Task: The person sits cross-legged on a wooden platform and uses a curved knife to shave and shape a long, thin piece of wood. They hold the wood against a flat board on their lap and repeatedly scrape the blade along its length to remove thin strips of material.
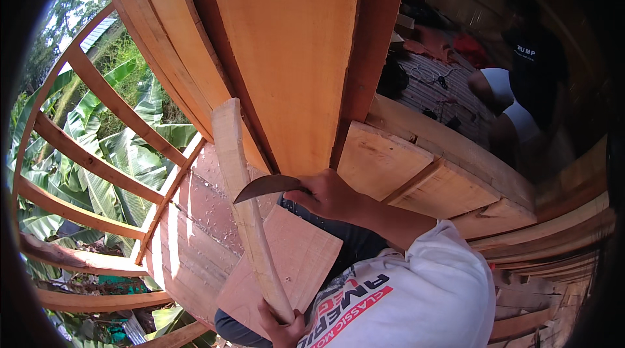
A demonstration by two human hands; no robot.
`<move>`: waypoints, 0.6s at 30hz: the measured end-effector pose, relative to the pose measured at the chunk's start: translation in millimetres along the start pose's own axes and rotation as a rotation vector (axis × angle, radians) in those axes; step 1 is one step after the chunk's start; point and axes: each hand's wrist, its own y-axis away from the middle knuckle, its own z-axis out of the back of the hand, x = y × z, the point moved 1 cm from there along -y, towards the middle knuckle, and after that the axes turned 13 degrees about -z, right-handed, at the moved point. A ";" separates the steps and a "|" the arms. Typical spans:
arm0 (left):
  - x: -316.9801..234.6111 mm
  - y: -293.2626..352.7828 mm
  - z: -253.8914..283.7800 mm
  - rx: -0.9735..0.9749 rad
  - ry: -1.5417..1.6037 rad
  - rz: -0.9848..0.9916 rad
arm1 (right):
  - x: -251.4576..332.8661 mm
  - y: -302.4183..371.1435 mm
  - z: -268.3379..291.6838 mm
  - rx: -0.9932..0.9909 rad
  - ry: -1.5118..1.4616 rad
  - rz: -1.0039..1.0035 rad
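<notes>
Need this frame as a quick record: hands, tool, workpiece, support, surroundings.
Left hand: grips lower end of long wooden slat
Right hand: holds curved knife
Blade: crosses over slat; contact unclear
Support: flat wooden board on lap, under slat's lower part
Left side: wooden railing, banana plants beyond
Upper right: another person, dark top, white shorts

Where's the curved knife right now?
Head view, just left of centre: the curved knife is in the right hand, its tip pointing left over the long wooden strip; contact can't be told.
</notes>
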 end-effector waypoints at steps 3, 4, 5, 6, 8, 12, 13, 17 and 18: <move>3.8 3.2 -0.1 0.038 -0.035 -0.033 | 0.2 13.0 -4.0 0.020 0.025 0.053; 3.9 2.6 -0.4 0.064 -0.018 0.002 | 1.8 21.5 -9.1 0.097 0.081 0.140; -2.0 -2.1 -0.2 0.090 0.000 0.039 | 2.7 29.0 -14.6 0.175 0.138 0.227; -4.9 -4.6 -0.4 0.115 0.017 0.075 | 1.3 31.8 -19.7 0.183 0.201 0.249; 6.7 2.5 -5.0 0.031 -0.004 0.041 | -9.9 17.9 -9.5 0.072 -0.042 -0.137; 13.2 9.7 -1.6 0.054 -0.062 -0.051 | -3.6 18.5 6.7 -0.049 -0.036 -0.172; 20.9 13.5 -0.7 0.050 -0.012 -0.001 | -3.9 19.3 4.3 -0.060 -0.023 -0.060; 45.6 33.4 -1.0 -0.010 0.083 0.079 | -4.6 19.5 1.7 -0.025 0.045 0.150; 43.8 33.2 -2.1 -0.039 0.083 0.058 | -3.4 19.2 0.9 -0.026 0.020 0.079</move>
